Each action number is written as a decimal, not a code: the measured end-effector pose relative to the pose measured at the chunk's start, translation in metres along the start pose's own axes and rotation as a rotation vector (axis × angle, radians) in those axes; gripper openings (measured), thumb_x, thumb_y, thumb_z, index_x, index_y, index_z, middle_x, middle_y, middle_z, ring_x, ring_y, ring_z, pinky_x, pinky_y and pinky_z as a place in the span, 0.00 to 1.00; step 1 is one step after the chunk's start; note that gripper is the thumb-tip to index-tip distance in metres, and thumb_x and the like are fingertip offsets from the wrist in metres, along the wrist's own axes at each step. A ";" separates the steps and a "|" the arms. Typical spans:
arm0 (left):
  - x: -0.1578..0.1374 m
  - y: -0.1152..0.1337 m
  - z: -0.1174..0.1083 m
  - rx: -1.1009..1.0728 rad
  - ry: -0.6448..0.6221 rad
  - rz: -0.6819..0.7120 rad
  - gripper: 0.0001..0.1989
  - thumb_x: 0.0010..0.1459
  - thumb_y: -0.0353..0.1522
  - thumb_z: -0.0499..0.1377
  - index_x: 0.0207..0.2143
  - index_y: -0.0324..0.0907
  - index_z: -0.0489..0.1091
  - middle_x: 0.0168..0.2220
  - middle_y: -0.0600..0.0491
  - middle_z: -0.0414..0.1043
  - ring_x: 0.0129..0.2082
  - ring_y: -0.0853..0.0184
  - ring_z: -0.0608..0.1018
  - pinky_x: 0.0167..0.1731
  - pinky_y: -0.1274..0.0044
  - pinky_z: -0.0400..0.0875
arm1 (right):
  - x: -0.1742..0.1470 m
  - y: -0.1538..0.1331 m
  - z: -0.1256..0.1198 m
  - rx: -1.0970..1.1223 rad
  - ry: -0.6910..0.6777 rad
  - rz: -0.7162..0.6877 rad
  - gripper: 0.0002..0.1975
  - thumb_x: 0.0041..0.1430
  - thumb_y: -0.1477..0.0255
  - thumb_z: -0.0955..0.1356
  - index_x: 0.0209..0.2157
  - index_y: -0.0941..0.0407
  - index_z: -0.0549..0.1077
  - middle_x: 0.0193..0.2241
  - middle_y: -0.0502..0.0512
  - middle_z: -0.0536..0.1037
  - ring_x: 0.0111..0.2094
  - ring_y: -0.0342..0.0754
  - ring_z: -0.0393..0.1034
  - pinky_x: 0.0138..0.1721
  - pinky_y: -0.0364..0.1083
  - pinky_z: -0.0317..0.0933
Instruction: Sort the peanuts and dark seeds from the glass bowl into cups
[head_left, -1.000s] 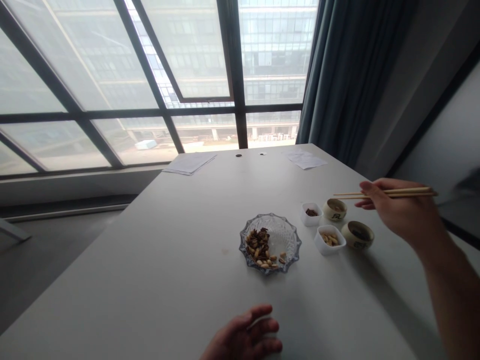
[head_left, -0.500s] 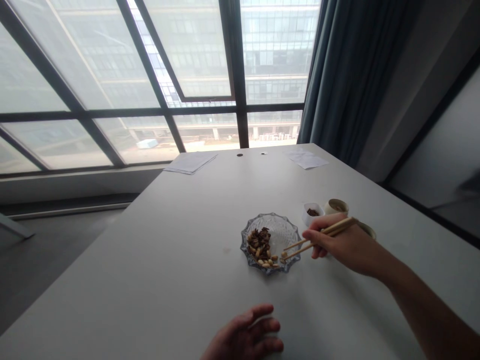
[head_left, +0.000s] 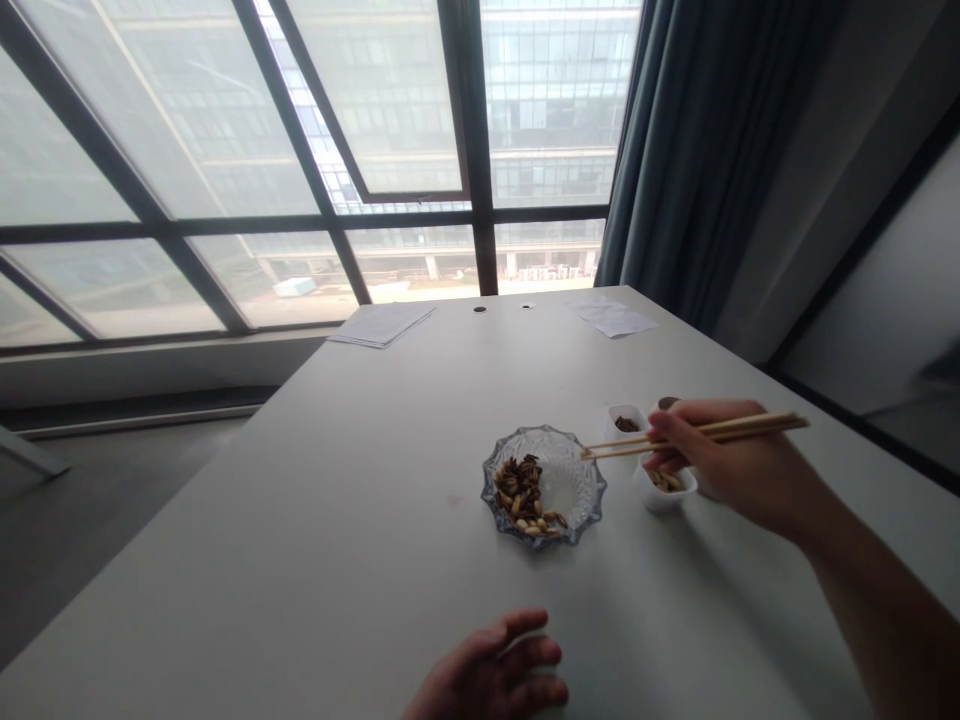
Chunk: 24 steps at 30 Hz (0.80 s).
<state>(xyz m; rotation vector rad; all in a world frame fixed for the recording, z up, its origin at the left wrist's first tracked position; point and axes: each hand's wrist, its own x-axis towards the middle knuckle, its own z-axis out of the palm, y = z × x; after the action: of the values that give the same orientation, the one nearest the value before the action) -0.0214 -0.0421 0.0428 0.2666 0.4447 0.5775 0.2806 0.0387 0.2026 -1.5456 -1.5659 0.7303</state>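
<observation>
A pair of wooden chopsticks [head_left: 750, 428] is in my right hand [head_left: 709, 450], whose fingers are closed round them. The chopstick tips lie over the right rim of a scalloped clear glass bowl [head_left: 571, 490]; whether they pinch a small piece is hard to tell. Dark brown bits [head_left: 517, 475] and pale nuts [head_left: 531, 525] fill the bowl's left and front parts. Just under my right hand stands a small white cup [head_left: 664, 497] with tan pieces in it. My left hand [head_left: 499, 670] hovers at the near side, fingers apart, holding nothing.
Another white cup [head_left: 624, 422] with dark bits stands behind the chopsticks. My right hand mostly hides a round cup [head_left: 667, 403]. Paper sheets [head_left: 382, 325] and a crumpled sheet [head_left: 615, 318] lie at the white table's [head_left: 337, 500] far end, before the windows.
My right hand and the chopsticks have moved right and slightly up, and the tips have left the nuts at the bowl's front. The white cup with tan pieces now shows. My left hand stays put.
</observation>
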 end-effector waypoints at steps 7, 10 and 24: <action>-0.001 0.002 0.000 0.020 0.004 -0.003 0.16 0.60 0.35 0.58 0.49 0.44 0.76 0.45 0.53 0.82 0.46 0.62 0.79 0.51 0.72 0.61 | 0.010 0.012 -0.048 -0.273 0.483 -0.075 0.18 0.63 0.53 0.66 0.31 0.51 0.76 0.25 0.57 0.82 0.30 0.60 0.80 0.32 0.55 0.72; -0.002 0.001 0.000 0.022 0.015 -0.001 0.16 0.60 0.35 0.58 0.49 0.44 0.76 0.45 0.52 0.81 0.46 0.62 0.79 0.52 0.71 0.60 | 0.019 0.023 -0.051 -0.342 0.494 -0.115 0.17 0.65 0.54 0.65 0.30 0.51 0.75 0.24 0.57 0.81 0.30 0.60 0.80 0.33 0.55 0.71; -0.001 0.001 0.001 0.017 0.015 0.003 0.16 0.61 0.35 0.57 0.49 0.45 0.76 0.46 0.51 0.81 0.47 0.63 0.79 0.52 0.71 0.60 | -0.004 -0.003 0.008 0.103 -0.164 0.016 0.20 0.58 0.52 0.71 0.29 0.56 0.78 0.25 0.57 0.83 0.28 0.54 0.81 0.29 0.48 0.75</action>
<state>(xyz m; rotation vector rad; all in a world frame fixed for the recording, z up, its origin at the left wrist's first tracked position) -0.0221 -0.0418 0.0447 0.2790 0.4641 0.5790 0.2720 0.0355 0.2007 -1.4549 -1.6094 0.9526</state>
